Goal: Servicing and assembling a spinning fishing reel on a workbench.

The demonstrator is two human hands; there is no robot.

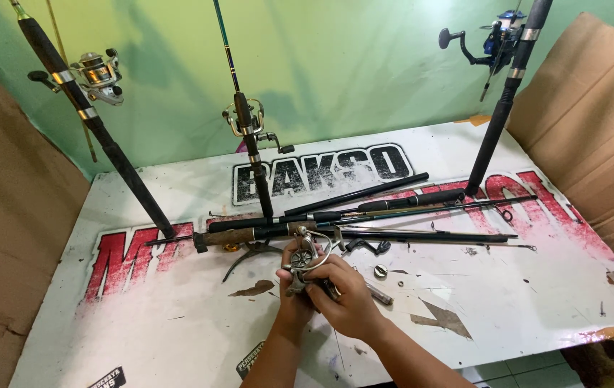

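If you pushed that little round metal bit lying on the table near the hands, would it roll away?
Probably only a bit. The small round part looks flat and lies on its face on the table, so a push would likely slide it, not roll it. It looks like metal, so probably stiff and light. Being so small, it may be fiddly to pinch.

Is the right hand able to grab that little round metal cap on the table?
Probably yes. The round metal cap lies bare on the table, just beyond the right hand, nothing covering it. But both hands are holding the fishing reel, so it must let go first.
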